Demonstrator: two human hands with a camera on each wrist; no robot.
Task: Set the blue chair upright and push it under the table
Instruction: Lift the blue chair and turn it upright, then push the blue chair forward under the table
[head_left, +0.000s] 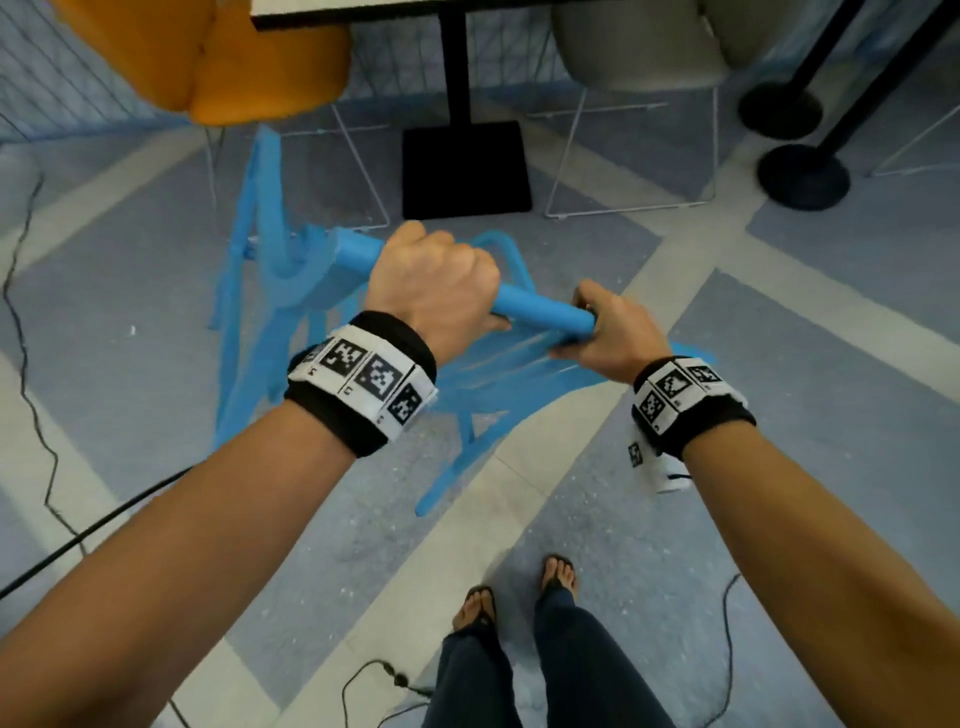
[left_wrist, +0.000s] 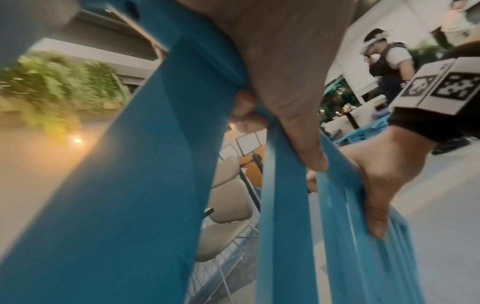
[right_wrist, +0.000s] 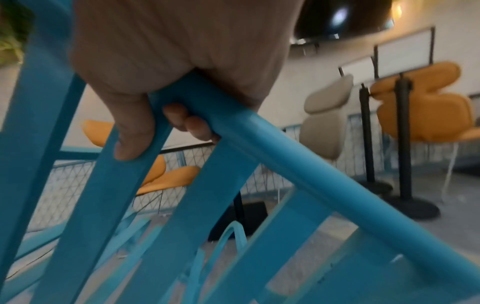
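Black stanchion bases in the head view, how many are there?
2, both at the upper right: one round stanchion base farther back, another stanchion base nearer, beside the grey chair. More may lie outside the frame.

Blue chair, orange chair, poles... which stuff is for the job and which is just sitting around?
For the job:
- blue chair, gripped by the left hand and right hand
- table

Just there:
- orange chair
- grey chair
- black poles
- floor cables

Blue chair: smooth, matt paint, probably over metal.
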